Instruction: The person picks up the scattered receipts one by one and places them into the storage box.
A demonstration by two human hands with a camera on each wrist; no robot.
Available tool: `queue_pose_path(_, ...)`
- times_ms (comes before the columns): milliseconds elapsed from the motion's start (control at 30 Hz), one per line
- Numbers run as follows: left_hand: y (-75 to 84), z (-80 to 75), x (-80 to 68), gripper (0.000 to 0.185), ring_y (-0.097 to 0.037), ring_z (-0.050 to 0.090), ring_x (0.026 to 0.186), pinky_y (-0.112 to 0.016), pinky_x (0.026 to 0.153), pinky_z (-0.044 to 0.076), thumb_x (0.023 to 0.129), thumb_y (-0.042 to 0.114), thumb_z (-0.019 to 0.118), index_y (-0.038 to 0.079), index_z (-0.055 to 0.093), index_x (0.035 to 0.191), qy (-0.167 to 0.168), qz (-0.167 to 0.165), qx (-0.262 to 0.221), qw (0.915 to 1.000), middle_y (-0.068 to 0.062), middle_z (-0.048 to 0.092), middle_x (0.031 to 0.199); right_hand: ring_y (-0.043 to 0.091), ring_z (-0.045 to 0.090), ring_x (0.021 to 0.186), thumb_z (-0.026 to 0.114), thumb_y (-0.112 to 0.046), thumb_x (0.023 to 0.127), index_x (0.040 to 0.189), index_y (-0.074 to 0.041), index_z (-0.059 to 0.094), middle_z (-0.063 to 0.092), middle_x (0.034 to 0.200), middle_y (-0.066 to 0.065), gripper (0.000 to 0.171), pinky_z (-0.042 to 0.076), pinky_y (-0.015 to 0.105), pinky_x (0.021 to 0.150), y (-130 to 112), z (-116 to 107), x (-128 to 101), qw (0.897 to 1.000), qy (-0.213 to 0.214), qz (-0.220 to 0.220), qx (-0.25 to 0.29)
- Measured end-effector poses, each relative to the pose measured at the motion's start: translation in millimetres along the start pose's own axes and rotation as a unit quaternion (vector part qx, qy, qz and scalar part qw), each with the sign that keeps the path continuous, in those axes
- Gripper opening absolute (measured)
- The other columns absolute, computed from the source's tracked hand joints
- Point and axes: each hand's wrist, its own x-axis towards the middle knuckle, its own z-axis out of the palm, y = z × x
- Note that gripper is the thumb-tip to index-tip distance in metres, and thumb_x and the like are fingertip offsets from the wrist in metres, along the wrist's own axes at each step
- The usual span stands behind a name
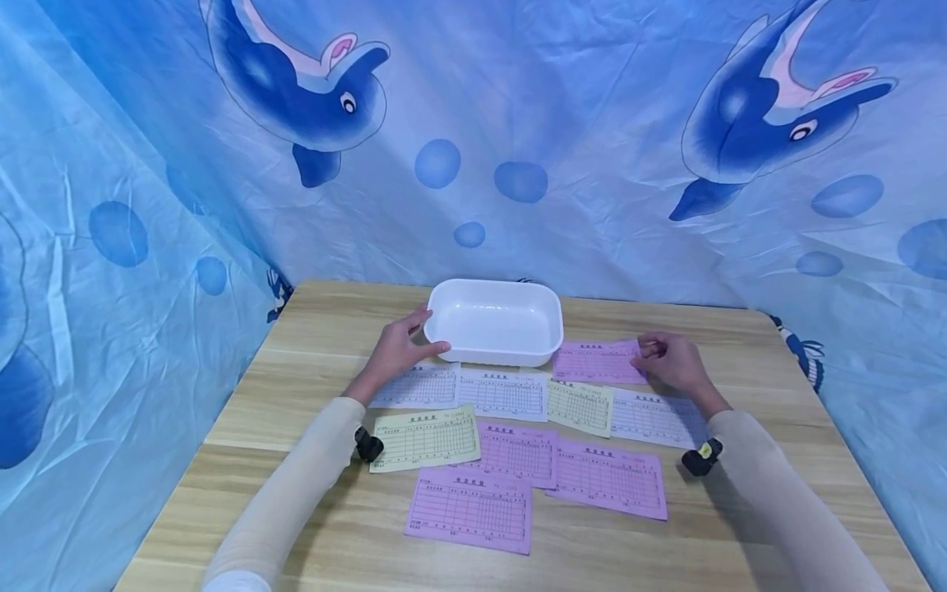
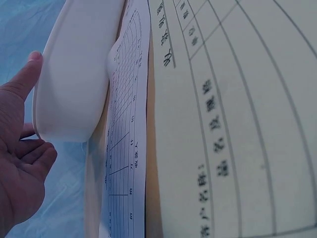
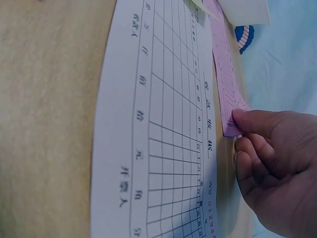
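A white plastic basin (image 1: 494, 357) stands near the back of the table, and my left hand (image 1: 399, 349) grips its left end. The left wrist view shows the thumb (image 2: 27, 74) at the basin's rim and the other fingers curled against its end. My right hand (image 1: 676, 362) pinches the right edge of a pink receipt slip (image 1: 598, 362), just right of the basin. In the right wrist view, the thumb (image 3: 252, 121) lies on the slip's corner, with the fingers curled behind. Below that hand lies a white receipt slip (image 1: 654, 418).
More printed slips spread over the wooden table (image 1: 296, 345): white slips (image 1: 503, 396), a yellow-green slip (image 1: 425, 440), a smaller yellow-green slip (image 1: 580, 407), and pink slips (image 1: 469, 510), some overlapping. A blue dolphin-printed curtain (image 1: 592, 247) hangs behind the table and along its sides.
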Motion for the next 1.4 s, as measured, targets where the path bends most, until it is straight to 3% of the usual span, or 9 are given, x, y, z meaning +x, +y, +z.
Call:
queue_pose_path(367, 0.5, -2.8, 1.0, 0.101, -0.039, 0.040, 0.145, -0.050, 0.117, 0.040, 0.078, 0.057, 0.084, -0.001, 0.045, 0.152, -0.005, -0.001, -0.001, 1.0000, -0.015, 0.032, 0.165, 0.031, 0.066, 0.094, 0.069, -0.020, 0.099, 0.123, 0.002, 0.069, 0.071, 0.112, 0.022, 0.033, 0.051, 0.025, 0.068, -7.9, -8.6, -7.0, 1.000, 0.001, -0.006, -0.013)
queue_pose_path(700, 2.1, -3.9, 2.3, 0.098, -0.040, 0.041, 0.145, -0.049, 0.116, 0.041, 0.079, 0.053, 0.085, -0.002, 0.047, 0.150, -0.003, 0.002, 0.003, 1.0000, -0.016, 0.034, 0.164, 0.035, 0.067, 0.104, 0.067, -0.026, 0.100, 0.120, -0.001, 0.070, 0.071, 0.115, 0.021, 0.032, 0.057, 0.037, 0.082, -10.5, -20.4, -11.7, 1.000, 0.016, -0.003, 0.007)
queue_pose_path(967, 4.1, -3.9, 1.6, 0.098, -0.038, 0.040, 0.146, -0.049, 0.116, 0.040, 0.080, 0.054, 0.084, -0.001, 0.046, 0.151, -0.008, 0.004, 0.003, 1.0000, -0.015, 0.033, 0.165, 0.034, 0.067, 0.099, 0.068, -0.024, 0.100, 0.116, 0.002, 0.070, 0.071, 0.112, 0.024, 0.031, 0.053, 0.017, 0.070, -13.0, -31.2, -15.1, 0.998, 0.051, -0.007, 0.024)
queue_pose_path(1133, 3.0, -3.4, 2.0, 0.097, -0.038, 0.040, 0.145, -0.048, 0.117, 0.040, 0.080, 0.053, 0.084, -0.001, 0.046, 0.151, -0.006, 0.001, 0.009, 0.9999, -0.015, 0.033, 0.164, 0.020, 0.067, 0.087, 0.070, -0.023, 0.099, 0.115, 0.004, 0.070, 0.072, 0.110, 0.026, 0.032, 0.053, 0.012, 0.065, -15.7, -39.6, -15.9, 0.997, 0.074, -0.005, 0.034)
queue_pose_path(1267, 1.6, -3.0, 2.0, 0.096, -0.038, 0.040, 0.145, -0.048, 0.117, 0.040, 0.080, 0.052, 0.085, -0.001, 0.047, 0.150, -0.005, 0.001, 0.008, 1.0000, -0.016, 0.034, 0.164, 0.003, 0.064, 0.078, 0.071, -0.021, 0.098, 0.116, 0.006, 0.069, 0.072, 0.110, 0.028, 0.033, 0.055, 0.014, 0.065, -18.0, -46.8, -15.9, 0.996, 0.080, -0.007, 0.045)
queue_pose_path(1400, 1.2, -2.9, 1.3, 0.097, -0.037, 0.040, 0.146, -0.048, 0.117, 0.040, 0.080, 0.052, 0.084, -0.002, 0.046, 0.150, -0.005, 0.001, 0.002, 1.0000, -0.016, 0.033, 0.164, -0.005, 0.061, 0.074, 0.069, -0.021, 0.099, 0.116, 0.006, 0.069, 0.071, 0.110, 0.028, 0.032, 0.058, 0.017, 0.067, -23.0, -54.0, -15.6, 0.995, 0.085, -0.002, 0.050)
